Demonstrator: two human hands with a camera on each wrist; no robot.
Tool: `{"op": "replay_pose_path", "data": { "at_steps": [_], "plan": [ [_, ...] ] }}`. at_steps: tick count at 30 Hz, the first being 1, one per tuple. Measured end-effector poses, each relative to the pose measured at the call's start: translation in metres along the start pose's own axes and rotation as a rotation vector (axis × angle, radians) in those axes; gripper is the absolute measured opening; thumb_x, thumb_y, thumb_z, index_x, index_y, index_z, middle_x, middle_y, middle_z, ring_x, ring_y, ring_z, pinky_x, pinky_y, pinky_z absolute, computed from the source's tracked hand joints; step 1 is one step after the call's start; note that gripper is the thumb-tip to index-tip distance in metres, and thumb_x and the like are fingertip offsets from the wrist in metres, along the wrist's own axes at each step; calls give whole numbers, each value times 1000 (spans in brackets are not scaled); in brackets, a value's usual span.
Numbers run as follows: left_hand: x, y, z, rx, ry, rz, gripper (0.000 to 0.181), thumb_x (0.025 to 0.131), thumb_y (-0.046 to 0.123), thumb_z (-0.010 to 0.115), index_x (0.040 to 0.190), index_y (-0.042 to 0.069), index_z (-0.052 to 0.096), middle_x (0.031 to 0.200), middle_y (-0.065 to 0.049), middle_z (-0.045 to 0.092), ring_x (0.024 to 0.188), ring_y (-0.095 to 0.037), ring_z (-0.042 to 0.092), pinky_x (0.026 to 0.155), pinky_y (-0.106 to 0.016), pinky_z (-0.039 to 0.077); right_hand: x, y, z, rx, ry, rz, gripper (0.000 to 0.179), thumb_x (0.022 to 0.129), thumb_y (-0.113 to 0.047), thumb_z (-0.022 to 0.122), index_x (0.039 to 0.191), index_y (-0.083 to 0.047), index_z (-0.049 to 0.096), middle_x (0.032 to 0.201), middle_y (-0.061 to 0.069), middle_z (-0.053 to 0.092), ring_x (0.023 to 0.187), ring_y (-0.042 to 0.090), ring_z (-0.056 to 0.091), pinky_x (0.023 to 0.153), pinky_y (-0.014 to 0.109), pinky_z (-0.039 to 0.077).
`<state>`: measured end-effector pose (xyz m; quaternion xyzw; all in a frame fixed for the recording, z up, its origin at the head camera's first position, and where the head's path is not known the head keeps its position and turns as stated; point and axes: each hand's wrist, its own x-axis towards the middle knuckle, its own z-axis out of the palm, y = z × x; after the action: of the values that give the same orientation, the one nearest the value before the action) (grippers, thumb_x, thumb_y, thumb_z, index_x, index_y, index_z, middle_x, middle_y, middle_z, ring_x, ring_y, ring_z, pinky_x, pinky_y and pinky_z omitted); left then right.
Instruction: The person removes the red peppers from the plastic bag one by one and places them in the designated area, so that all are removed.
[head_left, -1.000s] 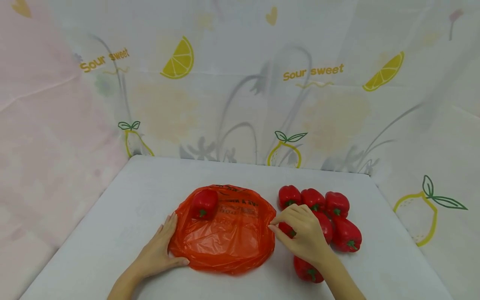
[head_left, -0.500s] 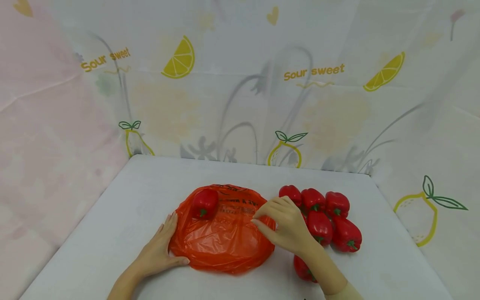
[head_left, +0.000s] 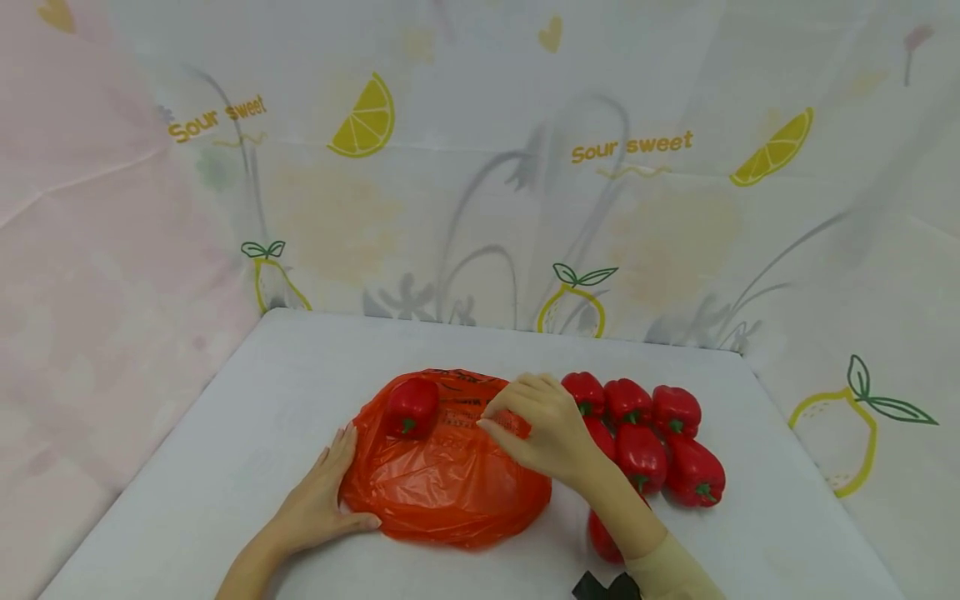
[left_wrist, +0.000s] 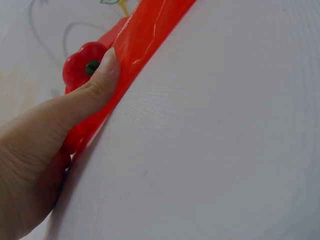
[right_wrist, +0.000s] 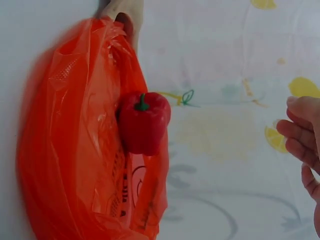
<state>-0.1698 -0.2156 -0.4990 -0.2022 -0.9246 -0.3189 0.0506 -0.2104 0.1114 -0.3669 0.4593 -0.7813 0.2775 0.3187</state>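
An orange plastic bag (head_left: 450, 492) with dark printing lies spread on the white table. One red bell pepper (head_left: 412, 407), green stem showing, sits at its far left part; whether it is inside the bag's mouth I cannot tell. My left hand (head_left: 318, 504) rests against the bag's left edge, fingers extended and thumb (left_wrist: 97, 87) along the near side. Over the bag's right part hovers my right hand (head_left: 543, 429), fingers loosely bent, holding nothing. In the right wrist view, its fingers (right_wrist: 297, 137) are apart from the pepper (right_wrist: 145, 125).
Several more red bell peppers (head_left: 641, 454) are grouped on the table to the right, one of them partly behind my right forearm. A dark object (head_left: 606, 587) shows at the bottom edge. A patterned cloth (head_left: 450, 167) hangs behind the table (head_left: 315, 358).
My right hand has moved left from beside the peppers to above the bag. The dark object has come into view at the bottom. My left hand and the bag stay in place.
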Motion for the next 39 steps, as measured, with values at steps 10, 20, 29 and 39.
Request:
{"op": "replay_pose_path", "data": {
  "at_steps": [10, 20, 29, 39],
  "plan": [
    [0, 0, 0, -6, -8, -13, 125, 65, 63, 77, 149, -9, 19, 155, -26, 20, 142, -43, 14, 106, -6, -8, 20, 4, 12, 36, -6, -4, 11, 78, -15, 79, 81, -17, 68, 77, -10, 65, 76, 11, 56, 69, 25, 43],
    [0, -1, 0, -6, -8, -20, 125, 65, 64, 76, 149, -8, 18, 155, -24, 20, 143, -42, 14, 106, -6, -8, 35, 7, 29, 76, -53, 18, 10, 80, -17, 78, 85, -14, 69, 79, -6, 66, 80, 11, 58, 72, 24, 45],
    [0, -4, 3, -24, -17, -32, 125, 65, 65, 76, 150, -6, 18, 157, -22, 19, 144, -40, 12, 105, -6, -8, 45, 9, 45, 99, -61, 19, 9, 80, -17, 78, 84, -14, 70, 80, -6, 67, 81, 10, 58, 74, 23, 46],
    [0, 0, 0, -37, -16, -36, 125, 65, 63, 77, 150, -7, 19, 156, -22, 19, 143, -41, 13, 105, -6, -8, 53, 15, 65, 111, -100, 99, 8, 82, -17, 77, 84, -12, 71, 79, -5, 69, 79, 10, 59, 77, 26, 48]
  ]
}}
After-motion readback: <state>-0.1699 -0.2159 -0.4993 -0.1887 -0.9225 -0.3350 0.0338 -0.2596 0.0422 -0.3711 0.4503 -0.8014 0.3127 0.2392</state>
